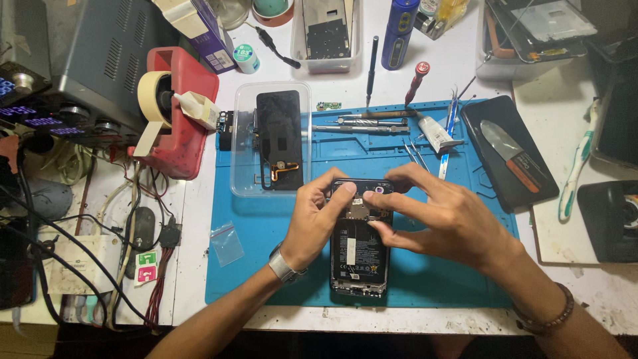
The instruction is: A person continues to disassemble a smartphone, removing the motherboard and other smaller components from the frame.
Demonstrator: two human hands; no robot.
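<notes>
both hands, left hand (318, 223) and right hand (444, 219), grip the opened phone (359, 256) beside a clear tray (238, 139) holding a screen (279, 139).

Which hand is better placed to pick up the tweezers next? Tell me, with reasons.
Probably the right hand. The tweezers lie on the blue mat just above its fingers, on its side. The left hand grips the opened phone at its left edge and would have to cross over.
</notes>
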